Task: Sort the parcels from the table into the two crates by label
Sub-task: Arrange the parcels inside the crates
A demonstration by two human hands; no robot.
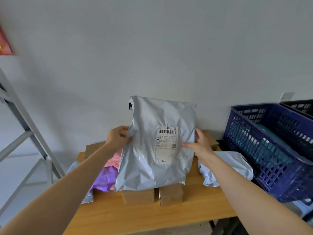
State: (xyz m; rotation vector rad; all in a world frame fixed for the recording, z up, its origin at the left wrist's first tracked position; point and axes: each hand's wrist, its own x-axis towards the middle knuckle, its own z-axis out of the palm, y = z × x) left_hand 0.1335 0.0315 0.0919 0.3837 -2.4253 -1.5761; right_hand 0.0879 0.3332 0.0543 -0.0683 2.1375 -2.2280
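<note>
"Holding the grey parcel (152,150) upright, clear of the table (135,217), well left of the blue crate (252,106)?"

"Yes. Gripped at both side edges. Left hand (116,138) pinching the edge farther from the blue crate, thumb in front, fingers curled behind. Right hand (200,146) clamped on the edge nearer the blue crate, thumb laid across the front just beside the label (166,145)."

"Long axis?"

"Standing vertical, label turned toward the camera, reading A16 as far as legible."

"Nearer hand for the drop?"

"Right one, clearly. Blue crate straight off to that side, black crate (299,106) just behind the blue crate. Probably at the label-reading step, so no telling which of the two suits."

"Anything to mind?"

"Likely swinging sideways toward the blue crate and tipping flat to clear the rim. Soft and floppy by the look, so keep both grips until over the opening. Purple parcel (105,178) and small cartons (171,195) lying left of the blue crate, waiting."
</note>
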